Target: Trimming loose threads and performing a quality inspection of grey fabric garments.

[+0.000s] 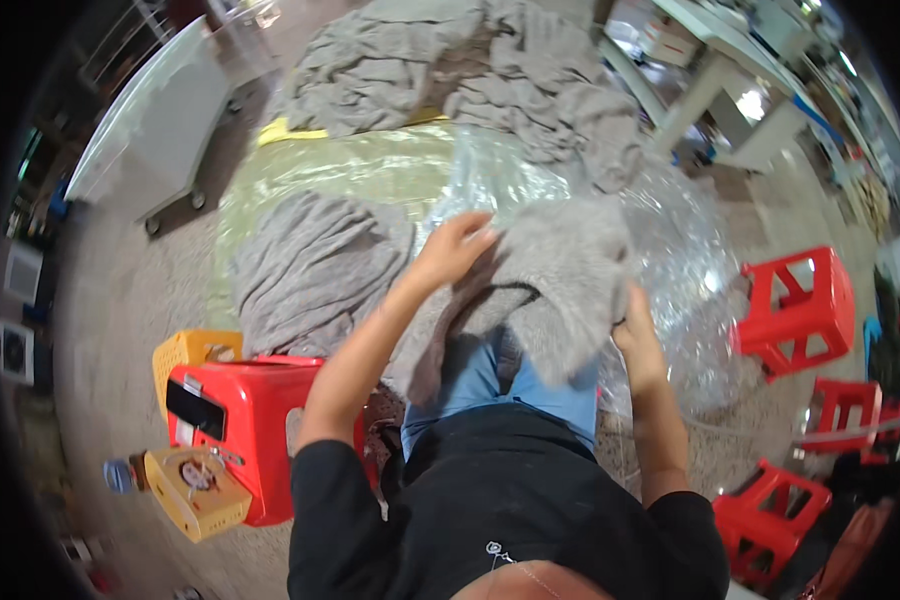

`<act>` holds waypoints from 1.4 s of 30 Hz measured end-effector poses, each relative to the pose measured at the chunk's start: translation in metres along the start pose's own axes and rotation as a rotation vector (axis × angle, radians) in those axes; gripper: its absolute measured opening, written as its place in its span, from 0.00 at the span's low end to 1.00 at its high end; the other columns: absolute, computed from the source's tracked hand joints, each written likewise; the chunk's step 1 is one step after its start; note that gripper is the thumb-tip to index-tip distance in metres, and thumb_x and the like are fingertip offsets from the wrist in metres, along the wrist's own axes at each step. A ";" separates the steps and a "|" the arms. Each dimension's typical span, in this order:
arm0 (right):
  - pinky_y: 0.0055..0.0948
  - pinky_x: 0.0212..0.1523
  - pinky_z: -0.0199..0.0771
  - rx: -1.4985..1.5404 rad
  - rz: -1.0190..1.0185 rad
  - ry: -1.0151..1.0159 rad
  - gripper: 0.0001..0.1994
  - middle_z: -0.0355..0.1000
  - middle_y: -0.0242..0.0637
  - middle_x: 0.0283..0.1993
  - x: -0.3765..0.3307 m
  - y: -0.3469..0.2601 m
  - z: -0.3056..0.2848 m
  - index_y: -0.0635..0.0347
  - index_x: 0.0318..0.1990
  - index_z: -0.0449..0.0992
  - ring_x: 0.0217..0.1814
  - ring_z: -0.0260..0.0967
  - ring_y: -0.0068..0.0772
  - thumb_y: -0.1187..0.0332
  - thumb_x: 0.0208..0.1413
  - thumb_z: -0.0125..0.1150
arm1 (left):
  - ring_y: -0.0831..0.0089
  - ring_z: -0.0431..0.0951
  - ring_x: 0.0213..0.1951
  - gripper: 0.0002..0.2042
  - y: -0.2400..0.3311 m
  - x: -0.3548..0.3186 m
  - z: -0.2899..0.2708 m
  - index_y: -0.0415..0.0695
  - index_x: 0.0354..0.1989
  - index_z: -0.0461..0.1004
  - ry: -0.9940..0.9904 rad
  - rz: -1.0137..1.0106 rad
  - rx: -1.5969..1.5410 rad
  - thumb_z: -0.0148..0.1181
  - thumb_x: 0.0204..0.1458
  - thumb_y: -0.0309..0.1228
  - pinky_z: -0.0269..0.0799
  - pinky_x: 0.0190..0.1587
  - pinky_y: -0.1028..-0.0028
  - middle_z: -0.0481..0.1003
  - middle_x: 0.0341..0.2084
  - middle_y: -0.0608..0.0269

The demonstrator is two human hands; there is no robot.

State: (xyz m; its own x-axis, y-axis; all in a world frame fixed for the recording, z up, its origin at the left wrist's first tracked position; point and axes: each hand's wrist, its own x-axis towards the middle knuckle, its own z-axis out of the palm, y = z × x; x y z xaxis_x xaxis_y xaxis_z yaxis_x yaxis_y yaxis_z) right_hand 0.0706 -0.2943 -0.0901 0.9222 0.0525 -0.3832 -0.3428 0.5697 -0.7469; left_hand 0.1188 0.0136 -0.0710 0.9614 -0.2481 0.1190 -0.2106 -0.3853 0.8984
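Observation:
A piece of grey fluffy fabric (560, 270) lies over my lap and hangs across my knees, with a darker fold in its middle. My right hand (634, 325) is closed on its right edge; the fingertips are partly hidden by the fabric. At the upper left edge of the same piece is my left hand (457, 246), its fingers stretched out to the right and a little apart, not gripping. Left of my lap rests a big heap of grey fabric (315, 260). Two more grey piles, one at the far left (370, 75) and one at the far right (560, 95), lie ahead.
Clear plastic sheeting (685, 250) and a yellowish sheet (310, 170) cover the floor. A red stool (270, 440) at my left bears a phone (196, 408), near yellow baskets (195, 350). Several red stools (805, 310) stand right. A white wheeled cart (160, 130) is far left.

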 end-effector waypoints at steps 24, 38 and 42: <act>0.37 0.35 0.58 -1.757 -0.938 0.323 0.13 0.64 0.35 0.31 -0.064 0.088 0.008 0.54 0.33 0.71 0.36 0.61 0.40 0.65 0.38 0.65 | 0.70 0.66 0.44 0.22 -0.133 -0.163 0.060 0.44 0.53 0.65 0.522 -0.365 -0.037 0.58 0.47 0.26 0.64 0.44 0.75 0.62 0.46 0.60; 0.20 0.29 0.66 -0.346 -0.453 0.464 0.10 0.71 0.33 0.36 -0.078 0.000 -0.022 0.62 0.42 0.70 0.32 0.67 0.20 0.65 0.60 0.52 | 0.80 0.75 0.26 0.06 -0.090 -0.159 -0.016 0.41 0.32 0.74 0.312 -0.347 -0.492 0.64 0.47 0.24 0.69 0.29 0.80 0.76 0.25 0.67; 0.22 0.27 0.67 -0.403 -0.785 0.482 0.09 0.69 0.33 0.36 -0.123 -0.072 0.002 0.61 0.41 0.69 0.32 0.67 0.21 0.65 0.60 0.51 | 0.80 0.72 0.31 0.03 -0.012 -0.153 -0.052 0.43 0.32 0.73 0.390 -0.176 -0.613 0.59 0.51 0.26 0.67 0.38 0.79 0.74 0.27 0.70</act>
State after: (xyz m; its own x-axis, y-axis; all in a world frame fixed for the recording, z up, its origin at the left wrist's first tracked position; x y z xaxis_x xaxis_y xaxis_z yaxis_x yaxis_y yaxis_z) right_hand -0.0172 -0.3403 0.0120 0.7727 -0.6073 0.1845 0.2140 -0.0244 -0.9765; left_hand -0.0165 0.1028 -0.0781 0.9889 0.1483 -0.0097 -0.0208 0.2026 0.9791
